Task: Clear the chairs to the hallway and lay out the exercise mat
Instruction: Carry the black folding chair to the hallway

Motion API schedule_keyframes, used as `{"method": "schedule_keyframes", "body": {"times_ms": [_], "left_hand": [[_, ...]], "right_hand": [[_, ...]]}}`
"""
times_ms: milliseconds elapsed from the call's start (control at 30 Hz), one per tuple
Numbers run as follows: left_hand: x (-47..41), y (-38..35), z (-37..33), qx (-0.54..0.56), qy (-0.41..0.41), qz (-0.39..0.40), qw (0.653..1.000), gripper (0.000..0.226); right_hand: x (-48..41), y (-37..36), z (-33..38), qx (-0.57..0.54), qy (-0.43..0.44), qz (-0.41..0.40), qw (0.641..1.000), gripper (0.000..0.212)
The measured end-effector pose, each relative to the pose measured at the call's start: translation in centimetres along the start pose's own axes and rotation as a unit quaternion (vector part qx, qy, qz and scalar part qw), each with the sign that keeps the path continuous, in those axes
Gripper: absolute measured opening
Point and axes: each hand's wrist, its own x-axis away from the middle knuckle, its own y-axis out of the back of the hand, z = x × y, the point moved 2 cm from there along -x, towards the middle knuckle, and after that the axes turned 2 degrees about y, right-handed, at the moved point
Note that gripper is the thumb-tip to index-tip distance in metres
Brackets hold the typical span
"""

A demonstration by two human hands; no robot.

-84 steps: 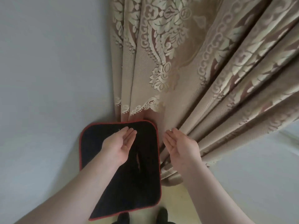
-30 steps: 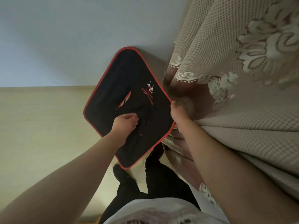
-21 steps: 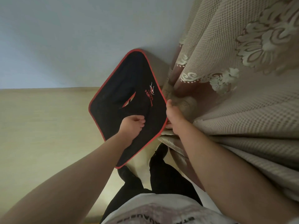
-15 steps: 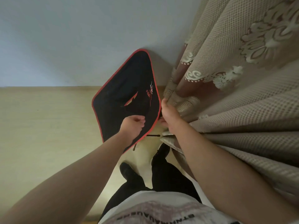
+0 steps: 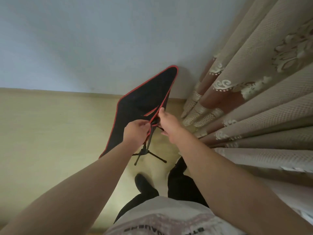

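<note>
1. While my left hand (image 5: 135, 131) pinches the near red-trimmed edge of the folding chair (image 5: 144, 106) and my right hand (image 5: 166, 123) closes on its frame, the chair hangs tilted by the wall (image 5: 84, 39).
2. Risk, I reckon: the splayed legs (image 5: 149, 154) could scrape the floor (image 5: 50, 133) or trip my feet just behind.
3. Further right, the curtain (image 5: 254, 99) hangs close; fabric could snag as I turn.
4. No mat in sight.

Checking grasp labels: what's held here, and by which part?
A folding camp chair, black fabric with red trim. The left hand and right hand both grip the seat's red-trimmed edge near the top of the black frame pole.
</note>
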Motion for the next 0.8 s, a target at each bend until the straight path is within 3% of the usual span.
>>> {"method": "schedule_keyframes", "body": {"times_ms": [167, 300, 433, 567, 700, 800], "left_hand": [[0.3, 3.3, 3.3, -0.041, 0.025, -0.092, 0.995, 0.025], [0.4, 6.2, 6.0, 0.020, 0.082, -0.145, 0.986, 0.025], [0.4, 9.4, 8.5, 0.126, 0.191, -0.182, 0.956, 0.052], [-0.2, 11.3, 9.6, 0.249, 0.315, -0.132, 0.906, 0.067], [-1.6, 12.7, 10.3, 0.333, 0.325, -0.140, 0.874, 0.057], [-2.5, 13.7, 10.5, 0.379, 0.337, -0.142, 0.850, 0.048]], "right_hand": [[1.6, -4.2, 0.7, 0.017, 0.008, 0.008, 1.000, 0.056], [2.7, -8.1, 2.0, 0.022, 0.019, 0.033, 0.999, 0.049], [3.4, -11.4, 2.9, 0.023, 0.033, 0.051, 0.998, 0.042], [2.8, -13.6, 4.5, 0.037, 0.055, 0.051, 0.996, 0.051], [1.4, -14.7, 6.5, 0.026, 0.045, 0.063, 0.997, 0.059], [-0.4, -14.4, 7.6, 0.015, 0.034, 0.018, 0.999, 0.055]]}}
